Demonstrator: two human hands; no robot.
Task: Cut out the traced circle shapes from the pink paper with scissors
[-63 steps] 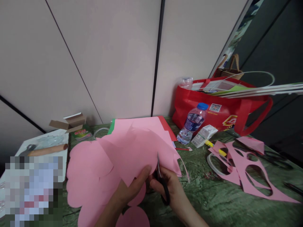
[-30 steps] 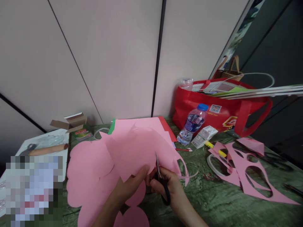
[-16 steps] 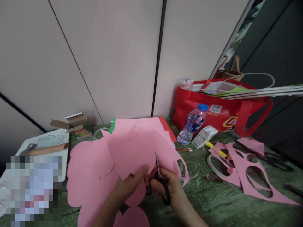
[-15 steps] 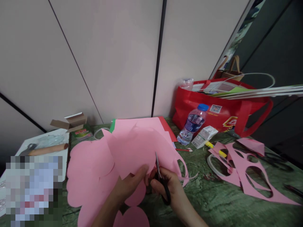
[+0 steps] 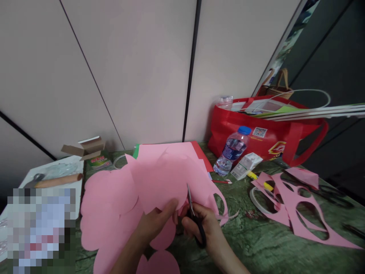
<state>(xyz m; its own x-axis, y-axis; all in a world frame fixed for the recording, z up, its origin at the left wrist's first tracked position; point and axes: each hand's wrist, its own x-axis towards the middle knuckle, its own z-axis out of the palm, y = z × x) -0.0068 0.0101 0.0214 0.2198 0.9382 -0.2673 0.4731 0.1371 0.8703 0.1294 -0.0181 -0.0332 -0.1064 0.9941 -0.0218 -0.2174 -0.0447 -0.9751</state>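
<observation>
Pink paper is pinched at its near edge by my left hand, thumb on top, the other fingers hidden beneath. My right hand is closed round the black handles of a pair of scissors. Their blades point up and away, against the right side of the rounded paper shape. A thin curled strip of pink hangs at the sheet's right edge. Several overlapping pink rounded cut-outs lie left of and below my left hand.
A pink offcut with holes lies at right, beside a tape roll. Behind stand a water bottle, a small white box and a red bag. An opened carton and a hammer-like tool with a wooden handle lie at left.
Almost nothing differs. The pink sheet has shifted very slightly, and the curled strip at its right edge has moved a little. Both hands keep their hold.
</observation>
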